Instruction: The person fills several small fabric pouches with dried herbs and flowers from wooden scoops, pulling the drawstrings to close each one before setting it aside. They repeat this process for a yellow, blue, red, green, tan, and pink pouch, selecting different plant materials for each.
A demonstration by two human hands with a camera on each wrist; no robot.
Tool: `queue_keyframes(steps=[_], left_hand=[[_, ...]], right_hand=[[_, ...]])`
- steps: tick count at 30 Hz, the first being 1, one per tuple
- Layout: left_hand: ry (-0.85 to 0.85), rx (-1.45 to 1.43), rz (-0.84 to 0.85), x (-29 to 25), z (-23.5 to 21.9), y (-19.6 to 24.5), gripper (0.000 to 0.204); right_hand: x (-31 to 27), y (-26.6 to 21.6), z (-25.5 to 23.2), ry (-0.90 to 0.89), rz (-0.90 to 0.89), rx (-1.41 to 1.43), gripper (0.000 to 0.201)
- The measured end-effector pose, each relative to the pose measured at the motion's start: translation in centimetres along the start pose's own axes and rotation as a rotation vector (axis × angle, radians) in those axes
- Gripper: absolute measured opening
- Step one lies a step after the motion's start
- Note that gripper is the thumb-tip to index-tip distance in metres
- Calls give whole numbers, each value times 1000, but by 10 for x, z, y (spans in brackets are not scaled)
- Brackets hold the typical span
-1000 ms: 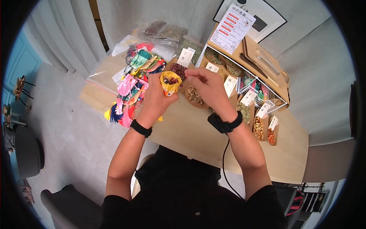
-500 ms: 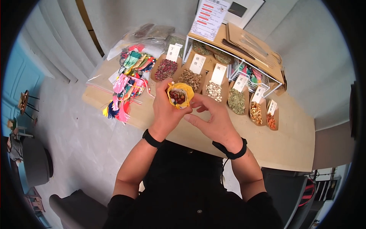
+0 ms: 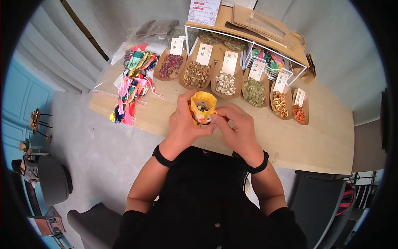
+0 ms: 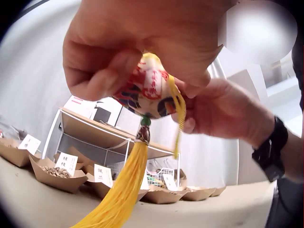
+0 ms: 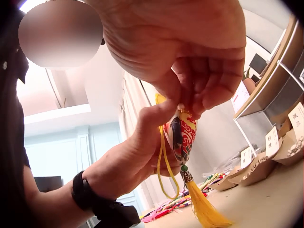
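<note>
In the head view my left hand grips a small yellow drawstring sachet, its mouth open upward and some dried bits showing inside. My right hand pinches the sachet's upper edge from the right side. Seen from the left wrist, the sachet has a red and dark printed pattern, a green bead below and a long yellow tassel hanging down. A yellow cord loops beside it in the right wrist view. Both hands hold it over the table's front edge.
Several paper trays of dried herbs, among them rosebud-like pieces and green leaves, stand in a row with label cards. Coloured tasselled sachets lie at the left. Behind stands a wooden-topped rack with a wire basket.
The right hand has come from beside the rosebud-like tray to the sachet and now pinches its edge. Both hands have drawn back toward the body, and the head view has shifted.
</note>
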State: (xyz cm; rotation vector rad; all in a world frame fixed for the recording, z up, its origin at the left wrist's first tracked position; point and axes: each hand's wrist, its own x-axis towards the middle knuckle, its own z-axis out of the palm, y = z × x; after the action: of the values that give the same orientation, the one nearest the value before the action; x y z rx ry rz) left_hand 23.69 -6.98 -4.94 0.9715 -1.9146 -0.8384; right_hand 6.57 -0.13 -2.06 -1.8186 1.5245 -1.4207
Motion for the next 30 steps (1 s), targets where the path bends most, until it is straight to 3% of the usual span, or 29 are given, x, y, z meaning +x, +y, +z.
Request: queue_keyframes(steps=[2,5,8,10,17,26,30], left_hand=[[-116,-198,10,-5,-1,-8,72],[-277,-593,-247,-7,-10,8,41],[-341,-412,-285,-2,-16,5,19],[-316,-308,-178,-1,-12,-1,11],[-298,-126,-132,-3,-3,7,17],[-336,-365,-199,-6,-10,27,21],[-352,-458,-338,-11,-20,27,16]], right_hand=[[-6,5,-9,-2,67,58,9],[-12,15,-20,-19,134,130,10],[-20,21,-25,-26,189,196,10],[-24,24,-29,-33,224,232,10],[-41,41,-43,5,284,221,9],[-61,45,-62,88,245,-17,4],[-67,53,-66,156,171,-206,2]])
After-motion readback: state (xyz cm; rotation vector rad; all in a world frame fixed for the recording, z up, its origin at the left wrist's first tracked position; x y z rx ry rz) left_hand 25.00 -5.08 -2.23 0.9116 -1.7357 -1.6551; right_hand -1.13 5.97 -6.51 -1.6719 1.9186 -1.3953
